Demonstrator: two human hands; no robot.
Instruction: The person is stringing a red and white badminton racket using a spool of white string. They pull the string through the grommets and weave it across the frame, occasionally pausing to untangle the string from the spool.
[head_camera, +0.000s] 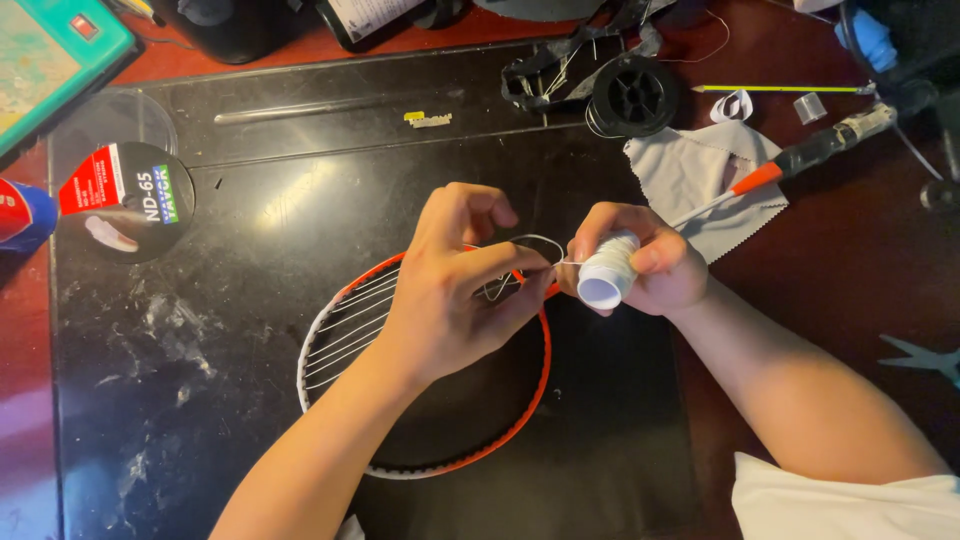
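Note:
A small racket head (520, 410) with an orange and white frame lies on a black mat (200, 340); several white strings cross its left part. My left hand (455, 290) rests over the frame's upper part and pinches a loop of white string (535, 240). At the frame's upper right edge, my right hand (650, 265) holds a small white spool of string (605, 275). The string runs from the spool to my left fingers.
A black empty reel (635, 95) and a grey cloth (700, 175) lie at the back right, with an orange-handled tool (800, 160) across the cloth. A round string package (125, 200) sits at left. Scissors (925, 358) lie at the right edge.

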